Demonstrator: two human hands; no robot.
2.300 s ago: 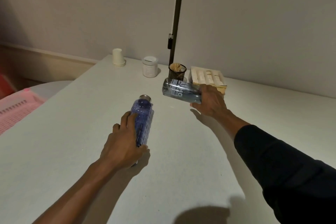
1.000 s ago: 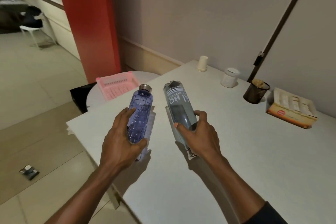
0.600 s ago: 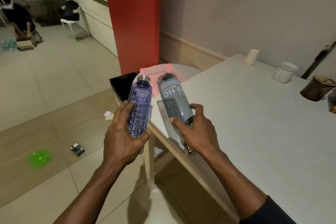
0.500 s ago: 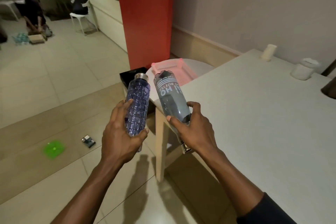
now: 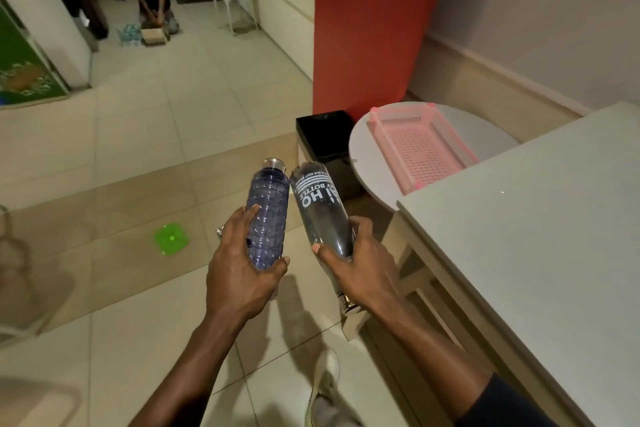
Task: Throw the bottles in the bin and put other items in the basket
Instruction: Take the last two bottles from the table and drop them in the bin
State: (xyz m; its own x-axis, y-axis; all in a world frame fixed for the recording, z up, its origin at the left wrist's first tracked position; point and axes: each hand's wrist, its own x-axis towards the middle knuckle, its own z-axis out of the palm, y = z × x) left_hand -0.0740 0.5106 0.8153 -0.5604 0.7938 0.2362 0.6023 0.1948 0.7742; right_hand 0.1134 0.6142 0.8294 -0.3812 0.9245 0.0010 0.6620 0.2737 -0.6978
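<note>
Bottles are leaving the table: left hand (image 5: 242,274) gripping the blue bottle (image 5: 268,215), right hand (image 5: 360,265) gripping the grey bottle (image 5: 320,204), probably nearing the black bin (image 5: 323,132).

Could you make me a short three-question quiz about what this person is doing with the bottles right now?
1. True or false: the pink basket already holds a bottle.
2. Which hand holds the grey printed bottle? A. left hand B. right hand C. neither
3. Fill in: the black bin stands on the floor beside the round white ____.

Key
1. False: the basket looks empty.
2. B; the left hand holds the blue ribbed bottle.
3. Table.
</note>
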